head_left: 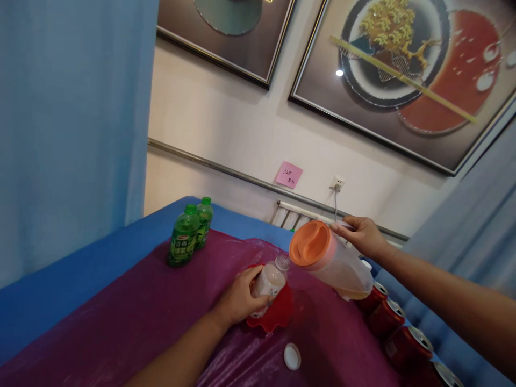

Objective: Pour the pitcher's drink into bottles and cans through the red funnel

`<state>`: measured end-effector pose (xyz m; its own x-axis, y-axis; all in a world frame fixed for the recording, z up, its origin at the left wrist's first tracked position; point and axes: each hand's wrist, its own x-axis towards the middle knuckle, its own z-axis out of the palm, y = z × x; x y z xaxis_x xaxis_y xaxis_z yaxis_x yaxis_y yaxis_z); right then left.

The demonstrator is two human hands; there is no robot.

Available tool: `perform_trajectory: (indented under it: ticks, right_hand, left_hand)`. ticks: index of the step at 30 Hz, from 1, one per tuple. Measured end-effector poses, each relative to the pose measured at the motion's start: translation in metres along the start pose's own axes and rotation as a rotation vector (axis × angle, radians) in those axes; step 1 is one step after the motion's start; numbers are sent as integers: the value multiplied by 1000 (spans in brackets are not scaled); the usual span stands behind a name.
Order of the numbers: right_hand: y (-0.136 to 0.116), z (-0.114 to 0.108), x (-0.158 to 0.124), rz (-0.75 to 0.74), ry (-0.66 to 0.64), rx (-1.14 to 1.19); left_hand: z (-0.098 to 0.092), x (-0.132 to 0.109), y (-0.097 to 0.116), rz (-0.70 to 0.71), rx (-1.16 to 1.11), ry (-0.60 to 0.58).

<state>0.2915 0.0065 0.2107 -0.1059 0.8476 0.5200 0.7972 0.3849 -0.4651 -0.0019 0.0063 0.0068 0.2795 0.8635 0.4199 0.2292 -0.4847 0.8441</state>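
Note:
My left hand (238, 296) is wrapped round a small clear bottle (271, 280) with no cap on its mouth and cloudy liquid inside. The bottle tilts a little to the right over a red scalloped dish (278, 312). In my right hand (362, 235) is the handle of a translucent pitcher (342, 269) with an orange lid (309, 244). The pitcher is tipped towards the bottle, its lid close beside the bottle's mouth. Some pale liquid lies in the pitcher's lower part. I cannot make out a stream between the two. A white cap (292, 356) lies on the purple sheet nearby.
Two green bottles (184, 236) stand at the left on the purple plastic sheet (133, 312). Several red cans (387, 317) line the right edge. Behind are a metal rail (226, 171), a wall socket (337, 184) and framed pictures; blue curtains (76, 118) hang at both sides.

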Motion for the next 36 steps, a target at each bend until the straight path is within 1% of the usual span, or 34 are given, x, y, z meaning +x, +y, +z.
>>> perform_trajectory:
  ticks: [5,9,17,22,29,36]
  right_hand:
    - [2,-1,5,-7,-17,-21]
    - [3,-1,8,-15,-40,-35]
    - [-5,-3,14,-60,-56,-109]
    - [-7,-2,15,-51,-58,-103]
    - [-8,-2,16,-57,-75,-98]
    - [-14,-4,16,-42,-115,-98]
  left_hand:
    - [-1,0,0,11,58,-14]
    - [-1,-2,-1,10,103,11]
    - [-2,-3,-1,-27,181,16]
    - [0,-3,-2,-20,181,25]
    - [-1,-4,0,-26,181,-15]
    - [0,-4,-5,-38,197,-2]
